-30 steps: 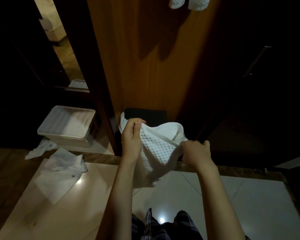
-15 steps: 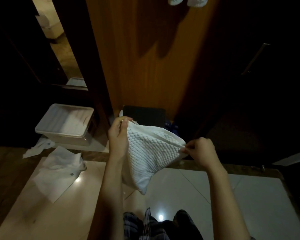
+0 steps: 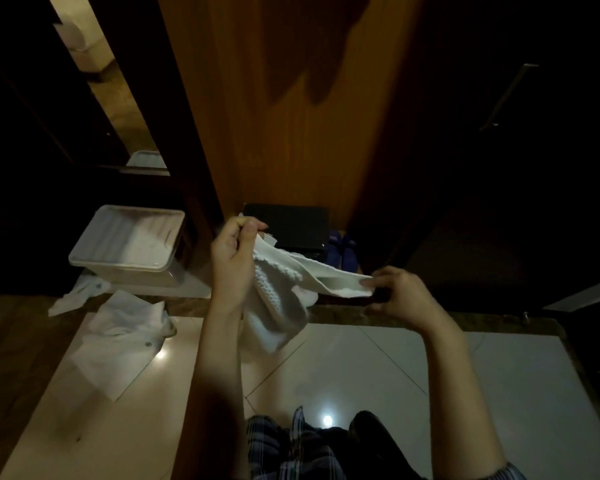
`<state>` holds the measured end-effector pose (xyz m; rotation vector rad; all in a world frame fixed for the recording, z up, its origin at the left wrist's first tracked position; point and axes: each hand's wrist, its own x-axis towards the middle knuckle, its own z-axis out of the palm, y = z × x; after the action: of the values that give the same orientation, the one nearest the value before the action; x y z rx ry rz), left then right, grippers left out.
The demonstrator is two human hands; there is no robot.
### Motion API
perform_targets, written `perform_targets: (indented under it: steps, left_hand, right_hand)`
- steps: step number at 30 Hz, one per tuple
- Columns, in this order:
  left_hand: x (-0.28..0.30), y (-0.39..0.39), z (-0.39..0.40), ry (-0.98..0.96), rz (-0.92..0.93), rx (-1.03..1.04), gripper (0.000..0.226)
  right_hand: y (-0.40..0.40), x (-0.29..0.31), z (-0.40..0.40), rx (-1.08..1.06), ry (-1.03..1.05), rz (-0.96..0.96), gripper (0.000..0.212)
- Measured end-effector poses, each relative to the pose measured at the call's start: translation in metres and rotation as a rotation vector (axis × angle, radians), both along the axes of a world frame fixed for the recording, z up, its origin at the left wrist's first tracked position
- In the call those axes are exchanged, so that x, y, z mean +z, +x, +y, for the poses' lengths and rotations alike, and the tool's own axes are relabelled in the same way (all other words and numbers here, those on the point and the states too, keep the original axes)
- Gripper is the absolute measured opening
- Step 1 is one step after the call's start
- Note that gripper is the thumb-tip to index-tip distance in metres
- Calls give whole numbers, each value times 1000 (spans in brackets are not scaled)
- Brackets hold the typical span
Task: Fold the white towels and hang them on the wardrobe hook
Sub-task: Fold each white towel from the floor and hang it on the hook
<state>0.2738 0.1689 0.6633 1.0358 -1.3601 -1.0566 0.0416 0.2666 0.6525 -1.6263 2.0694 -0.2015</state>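
A white waffle-textured towel hangs in the air in front of the orange wooden wardrobe panel. My left hand pinches one top corner of it, held higher. My right hand pinches the opposite corner, lower and to the right. The top edge stretches between the two hands and the rest sags below my left hand. No hook and no hung towels are in view; only their shadows fall on the panel.
A clear plastic bin stands on the floor at the left, with white cloths lying beside it on the tiles. A black box and blue slippers sit at the panel's foot. A dark wardrobe door with a handle is at right.
My hands have drawn further apart, pulling the towel's top edge into a line. The view has tilted down, so the hung towels at the top are out of frame.
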Motion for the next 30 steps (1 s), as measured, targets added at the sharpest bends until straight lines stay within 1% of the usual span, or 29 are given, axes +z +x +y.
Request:
perform_targets:
  steps: [2, 4, 5, 8, 9, 11, 12, 14, 15, 16, 18, 20, 22, 24, 25, 27, 30]
  left_hand:
    - [0, -1, 0, -5, -10, 0, 26]
    - [-1, 0, 0, 7, -1, 20, 27]
    - [-2, 1, 0, 14, 10, 33, 27]
    - [-4, 7, 1, 26, 7, 60, 27]
    - [-5, 8, 1, 42, -4, 60, 27]
    - [-5, 8, 3, 89, -19, 43, 27]
    - [-4, 8, 4, 111, -26, 18, 24]
    - [-3, 12, 7, 139, 0, -101, 8]
    - [-3, 16, 7, 140, -1, -170, 10]
    - [-5, 19, 7, 142, -21, -234, 19]
    - [-8, 25, 4, 183, -96, -337, 28]
    - [-12, 30, 4, 232, -187, -442, 24]
    - [-17, 34, 5, 258, -213, -514, 21]
    - [-21, 33, 6, 297, -236, -534, 18]
    - [-23, 31, 6, 320, -264, -514, 15]
    - [-27, 25, 5, 338, -365, -443, 17]
    - [-26, 18, 2, 258, -469, -417, 13]
  right_hand:
    - [6, -9, 1, -57, -39, -118, 32]
    - [11, -17, 4, -150, -139, -197, 15]
    - [12, -20, 5, -207, -208, -225, 12]
    - [10, -15, 7, -413, -413, -357, 10]
    - [9, -11, 5, -445, -475, -361, 9]
    - [9, -5, 1, -436, -579, -291, 5]
    - [10, -4, 0, -437, -626, -273, 6]
    - [15, -2, -1, -470, -691, -283, 9]
    - [16, -2, -1, -482, -717, -277, 9]
    - [17, 0, -1, -491, -739, -261, 10]
    - [17, 6, -3, -493, -787, -265, 15]
    - [19, 13, -6, -473, -831, -288, 23]
    - [20, 20, -6, -455, -861, -291, 28]
    - [20, 25, -5, -449, -882, -290, 32]
    - [19, 28, -4, -443, -892, -285, 34]
    - [17, 33, 0, -428, -914, -267, 36]
    - [15, 39, 4, -417, -928, -242, 39]
